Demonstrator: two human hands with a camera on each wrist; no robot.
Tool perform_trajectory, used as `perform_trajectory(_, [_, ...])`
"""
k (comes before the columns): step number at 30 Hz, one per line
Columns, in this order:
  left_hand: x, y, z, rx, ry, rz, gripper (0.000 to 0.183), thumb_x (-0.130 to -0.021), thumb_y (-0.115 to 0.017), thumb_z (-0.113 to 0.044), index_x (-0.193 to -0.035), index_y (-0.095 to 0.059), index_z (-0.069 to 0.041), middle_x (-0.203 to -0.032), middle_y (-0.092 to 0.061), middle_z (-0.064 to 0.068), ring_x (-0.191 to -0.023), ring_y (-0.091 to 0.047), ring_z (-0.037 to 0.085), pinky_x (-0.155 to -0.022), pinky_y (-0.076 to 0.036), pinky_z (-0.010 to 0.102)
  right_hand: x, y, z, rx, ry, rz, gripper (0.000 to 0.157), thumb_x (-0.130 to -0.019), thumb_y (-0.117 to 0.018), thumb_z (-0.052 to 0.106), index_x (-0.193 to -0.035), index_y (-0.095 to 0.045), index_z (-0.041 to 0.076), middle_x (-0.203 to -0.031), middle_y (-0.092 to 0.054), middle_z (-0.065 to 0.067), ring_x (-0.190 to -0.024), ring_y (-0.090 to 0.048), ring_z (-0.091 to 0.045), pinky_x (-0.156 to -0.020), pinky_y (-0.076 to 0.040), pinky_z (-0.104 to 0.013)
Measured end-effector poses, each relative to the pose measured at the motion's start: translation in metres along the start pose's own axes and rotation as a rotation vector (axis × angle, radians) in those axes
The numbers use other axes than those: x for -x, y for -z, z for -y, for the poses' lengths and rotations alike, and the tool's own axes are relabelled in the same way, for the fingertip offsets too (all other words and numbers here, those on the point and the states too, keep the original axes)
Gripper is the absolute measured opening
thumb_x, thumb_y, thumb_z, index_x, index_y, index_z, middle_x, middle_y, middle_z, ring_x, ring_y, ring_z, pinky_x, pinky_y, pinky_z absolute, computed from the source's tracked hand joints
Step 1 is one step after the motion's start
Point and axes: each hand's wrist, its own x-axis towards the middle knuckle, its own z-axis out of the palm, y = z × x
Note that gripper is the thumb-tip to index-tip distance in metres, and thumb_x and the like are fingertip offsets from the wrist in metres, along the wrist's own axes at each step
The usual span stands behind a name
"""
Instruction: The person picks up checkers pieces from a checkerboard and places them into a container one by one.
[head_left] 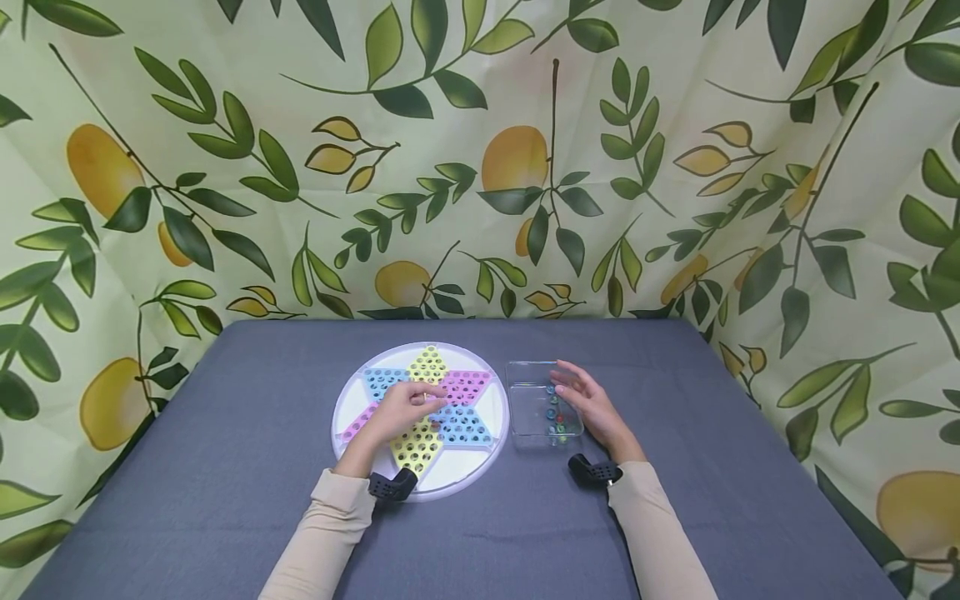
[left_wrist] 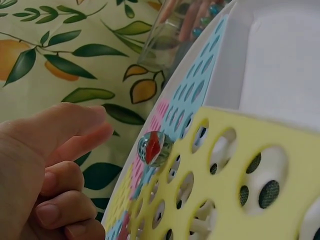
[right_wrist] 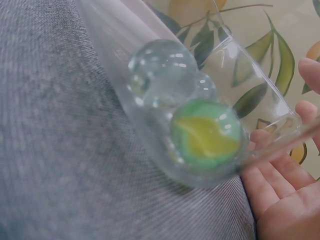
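Note:
My left hand (head_left: 405, 408) is over a round white Chinese checkers board (head_left: 468, 471) with a colored star of holes. In the left wrist view a clear marble with a red swirl (left_wrist: 154, 149) sits on the board, apart from the fingertips of that hand. Its thumb and index finger stretch forward while the other fingers curl loosely, with nothing between them. My right hand (head_left: 594, 407) is at the right side of a clear plastic box (head_left: 525, 435), fingers relaxed by its wall. Inside lie several marbles, among them a green-and-yellow one (right_wrist: 207, 136) and a clear one (right_wrist: 162, 67).
The board and box stand side by side on a table with a dark grey cloth (head_left: 480, 542). Behind and to both sides hangs a leaf-and-fruit patterned curtain (head_left: 450, 208). Each wrist wears a black camera, the left one (head_left: 393, 485) overlapping the board's near edge.

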Motion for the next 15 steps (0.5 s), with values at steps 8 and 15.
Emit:
perform_trajectory(8, [0.0021,0.0059,0.0055,-0.013,-0.018,0.041,0.025,-0.088,-0.067,-0.018,-0.109,-0.071,-0.005,-0.054,-0.030,-0.008,-0.049,-0.028,0.004,-0.047,-0.027,0.015,0.0002,-0.0014,0.0005,-0.001,-0.012,-0.013,0.059,-0.097,-0.055,0.020,-0.150,-0.030,0.011,-0.153,-0.038,-0.019,-0.143,-0.034,-0.030,-0.119,-0.025,-0.048])
perform_trajectory(15, [0.0023,0.0104,0.0093,-0.015,-0.014,0.077,0.028,-0.088,-0.068,-0.023,-0.110,-0.071,-0.006,-0.055,-0.031,-0.008,-0.048,-0.029,0.004,-0.045,-0.027,0.016,0.0003,-0.0015,0.0024,0.015,-0.005,-0.022,0.058,-0.098,-0.053,0.020,-0.150,-0.029,0.009,-0.152,-0.036,-0.023,-0.143,-0.033,-0.035,-0.119,-0.025,-0.049])
